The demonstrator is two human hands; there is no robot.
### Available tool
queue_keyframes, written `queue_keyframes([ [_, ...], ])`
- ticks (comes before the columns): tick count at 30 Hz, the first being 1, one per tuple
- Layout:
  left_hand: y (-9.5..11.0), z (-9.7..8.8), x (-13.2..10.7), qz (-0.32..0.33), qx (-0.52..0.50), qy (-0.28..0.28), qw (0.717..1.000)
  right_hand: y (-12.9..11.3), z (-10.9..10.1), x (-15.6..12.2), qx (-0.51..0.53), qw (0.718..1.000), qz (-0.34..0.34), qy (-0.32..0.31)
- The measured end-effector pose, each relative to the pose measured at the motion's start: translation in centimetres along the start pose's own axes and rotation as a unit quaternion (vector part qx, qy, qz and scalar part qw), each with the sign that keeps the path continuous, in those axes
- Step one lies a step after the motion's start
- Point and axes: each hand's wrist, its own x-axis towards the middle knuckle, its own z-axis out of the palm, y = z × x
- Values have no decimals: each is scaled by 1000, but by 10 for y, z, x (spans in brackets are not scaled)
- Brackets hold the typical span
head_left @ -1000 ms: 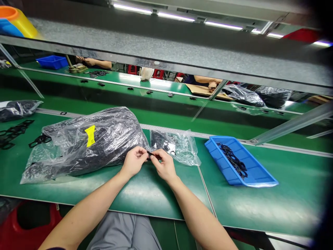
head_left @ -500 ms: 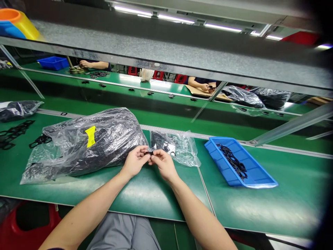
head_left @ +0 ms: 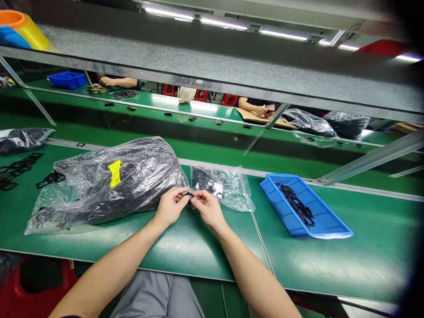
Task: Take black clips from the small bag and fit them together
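Observation:
My left hand (head_left: 171, 206) and my right hand (head_left: 208, 207) meet above the green table, each closed in a pinch. Between their fingertips is a small black part (head_left: 189, 194), mostly covered by the fingers, so its full shape is hidden. Just left of my hands lies a large clear plastic bag (head_left: 132, 176) packed with black parts and marked with a yellow label (head_left: 115, 173). Behind my right hand rests a smaller clear bag (head_left: 228, 187) with black pieces inside. Further right, a blue tray (head_left: 326, 221) holds several black parts (head_left: 296, 205).
Loose black frame-like parts (head_left: 20, 170) lie at the left, near another bag (head_left: 24, 139). A grey shelf (head_left: 212, 62) crosses overhead, with a slanted metal post (head_left: 374, 159) at right. Beyond, two co-workers' hands (head_left: 107, 81) work at another bench. A red stool (head_left: 39, 287) stands lower left.
The small black part has turned a little between my fingertips and shows less of itself. Both hands stay in nearly the same place.

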Motion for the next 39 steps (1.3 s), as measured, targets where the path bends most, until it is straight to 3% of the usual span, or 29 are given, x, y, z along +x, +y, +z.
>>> queue_keyframes([
  [3,-1,1,1,-38,-48,4,998,0,2,1,94,994,59,-4],
  [7,-3,1,2,-50,-64,-2,997,1,4,1,106,992,64,-11],
  [11,-1,1,2,-46,-58,4,997,2,1,-1,-23,998,-45,48],
  [15,1,2,0,-41,-46,2,998,-1,-3,-5,-188,960,-192,81],
  [19,-1,3,-2,-33,-35,-9,999,-2,-4,-6,-233,935,-257,69],
  [33,0,1,-2,26,10,-33,999,0,-6,-1,-193,953,-230,35],
  [39,-1,2,-2,24,-13,-36,999,2,-3,-3,-194,950,-234,66],
])
